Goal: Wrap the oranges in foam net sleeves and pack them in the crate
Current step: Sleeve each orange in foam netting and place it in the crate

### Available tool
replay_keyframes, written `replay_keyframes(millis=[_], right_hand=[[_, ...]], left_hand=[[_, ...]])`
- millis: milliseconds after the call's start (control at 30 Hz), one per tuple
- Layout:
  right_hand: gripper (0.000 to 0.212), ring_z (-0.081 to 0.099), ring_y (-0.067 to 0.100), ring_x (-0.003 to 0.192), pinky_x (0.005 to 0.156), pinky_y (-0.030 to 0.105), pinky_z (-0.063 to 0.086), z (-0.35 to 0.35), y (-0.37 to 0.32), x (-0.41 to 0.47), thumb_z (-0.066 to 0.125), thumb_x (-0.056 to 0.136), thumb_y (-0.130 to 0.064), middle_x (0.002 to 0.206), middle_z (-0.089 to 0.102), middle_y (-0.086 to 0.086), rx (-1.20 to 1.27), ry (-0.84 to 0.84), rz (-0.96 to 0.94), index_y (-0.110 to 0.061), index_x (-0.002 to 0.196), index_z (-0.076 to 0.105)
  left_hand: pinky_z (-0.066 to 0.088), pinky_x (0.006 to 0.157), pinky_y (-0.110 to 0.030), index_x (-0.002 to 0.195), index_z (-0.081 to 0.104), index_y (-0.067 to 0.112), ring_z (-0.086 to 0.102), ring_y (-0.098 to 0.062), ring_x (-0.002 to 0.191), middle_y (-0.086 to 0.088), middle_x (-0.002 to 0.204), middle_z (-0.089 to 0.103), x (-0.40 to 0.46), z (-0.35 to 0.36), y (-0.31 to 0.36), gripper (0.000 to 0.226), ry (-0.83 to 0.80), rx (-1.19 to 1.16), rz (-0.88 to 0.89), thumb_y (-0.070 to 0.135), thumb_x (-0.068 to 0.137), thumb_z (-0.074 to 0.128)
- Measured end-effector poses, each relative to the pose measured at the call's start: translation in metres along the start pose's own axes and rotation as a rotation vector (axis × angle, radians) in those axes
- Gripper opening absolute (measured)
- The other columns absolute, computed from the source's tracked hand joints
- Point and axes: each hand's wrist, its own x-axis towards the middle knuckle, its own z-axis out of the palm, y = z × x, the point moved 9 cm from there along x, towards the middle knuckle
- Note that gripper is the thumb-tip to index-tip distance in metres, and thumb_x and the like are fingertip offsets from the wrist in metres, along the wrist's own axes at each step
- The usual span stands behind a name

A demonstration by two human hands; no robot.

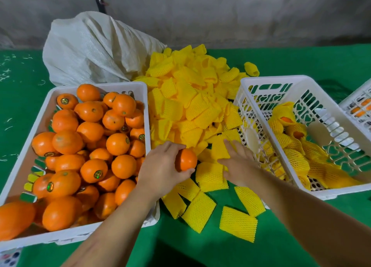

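From the head camera, our left hand (160, 166) sits just below centre with its fingers curled round a bare orange (186, 160), lifted clear of the full tray of oranges (46, 238) at eight o'clock. Our right hand (239, 162), at four o'clock from centre, reaches with fingers spread and fairly straight onto a flat yellow foam sleeve (219, 148) at the near edge of the sleeve pile (188, 98). The fingertips touch it, but we cannot tell whether they have pinched it yet.

The packing crate (267, 82) stands at three o'clock. It holds several wrapped oranges (289, 120) along its far side, with plenty of room left.

The main risk, as we judge it, is in the pick. The sleeves lie overlapped and their nets look likely to snag, so a loose grab may lift two together or drag neighbours off the table's front edge. A flat sleeve must also be opened before the orange goes in. With only one hand free for that, the fruit could slip from our left palm, or the net could tear if forced over it.
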Motion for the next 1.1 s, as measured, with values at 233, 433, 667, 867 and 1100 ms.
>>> replay_keyframes(millis=[233,433,667,867,1100], right_hand=[[0.066,-0.005,0.032,0.158,0.124,0.055,0.011,0.030,0.005,0.029,0.044,0.103,-0.049,0.174,-0.006,-0.002,-0.034,-0.188,0.127,-0.018,0.160,0.034],[0.020,0.063,0.026,0.108,0.089,0.040,0.051,-0.024,0.001,0.014,0.061,0.100,-0.013,0.121,0.068,0.005,0.567,0.428,0.120,-0.016,0.118,0.071],[0.028,0.059,0.007,0.091,0.069,0.017,0.042,-0.040,-0.048,-0.002,0.069,0.098,-0.015,0.100,0.059,-0.014,1.306,0.473,0.219,-0.028,0.122,0.063],[0.013,0.053,-0.006,0.088,0.067,0.017,0.040,-0.073,-0.060,-0.028,0.068,0.100,-0.027,0.095,0.057,-0.021,1.355,0.580,0.214,-0.034,0.096,0.058],[0.038,0.061,0.010,0.090,0.071,0.026,0.049,-0.097,-0.089,-0.055,0.072,0.088,-0.002,0.097,0.064,-0.013,1.277,0.629,0.066,-0.038,0.093,0.059]], left_hand=[[0.049,0.096,-0.038,0.147,0.052,0.033,0.060,-0.020,0.119,0.008,0.134,0.059,0.007,0.005,0.000,0.079,-0.041,0.099,-0.013,0.075,0.083,0.069],[0.049,0.094,-0.036,0.147,0.051,0.036,0.060,-0.018,0.116,0.011,0.132,0.059,0.009,0.004,-0.002,0.077,-0.018,0.096,-0.018,0.077,0.083,0.065],[0.054,0.090,-0.035,0.144,0.057,0.035,0.062,-0.013,0.117,0.013,0.136,0.064,0.006,-0.007,-0.003,0.077,0.012,-0.142,-0.074,0.077,0.081,0.068],[0.050,0.095,-0.022,0.149,0.048,0.045,0.059,0.006,0.118,0.030,0.131,0.062,-0.016,-0.012,-0.005,0.087,0.077,-0.641,-0.240,0.079,0.071,0.070],[0.055,0.091,-0.024,0.132,0.065,0.049,0.066,-0.006,0.118,0.018,0.132,0.067,-0.043,-0.009,0.001,0.062,0.109,-0.956,-0.242,0.066,0.074,0.080]])
